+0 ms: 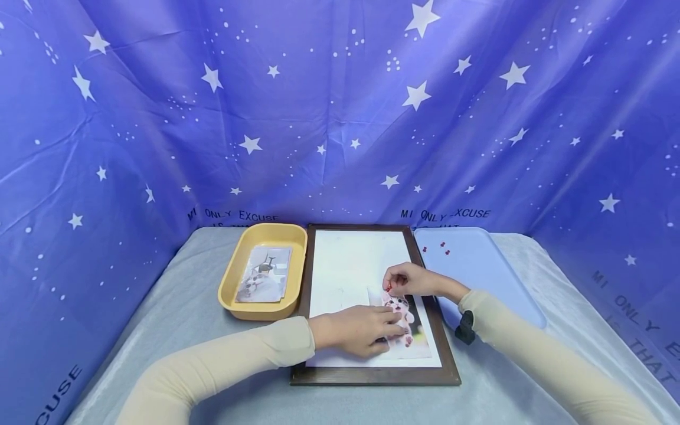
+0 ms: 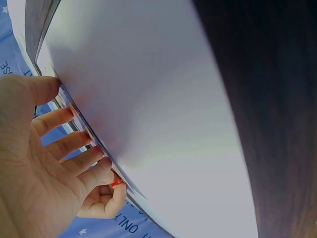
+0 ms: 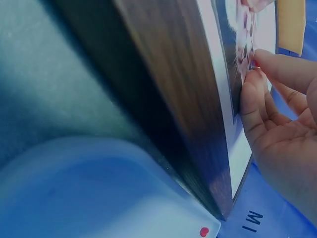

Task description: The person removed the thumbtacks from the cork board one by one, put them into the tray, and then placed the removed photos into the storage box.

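A kitten photo (image 1: 417, 339) lies on the lower right of a white board (image 1: 350, 260) with a dark wooden frame (image 1: 372, 376). My left hand (image 1: 361, 330) rests on the photo with its fingers spread, covering part of it. At the photo's upper edge my right hand (image 1: 411, 279) pinches a red push pin (image 1: 389, 289) between thumb and finger. That pin shows as a bit of red in the left wrist view. Whether its point is in the board is hidden by the fingertips.
To the left of the frame stands a yellow tray (image 1: 228, 295) holding more photos (image 1: 264, 274). On the right, a light blue tray (image 1: 491, 274) carries three red push pins (image 1: 443, 244) near its far left corner. A starry blue curtain (image 1: 329, 118) surrounds the cloth-covered table.
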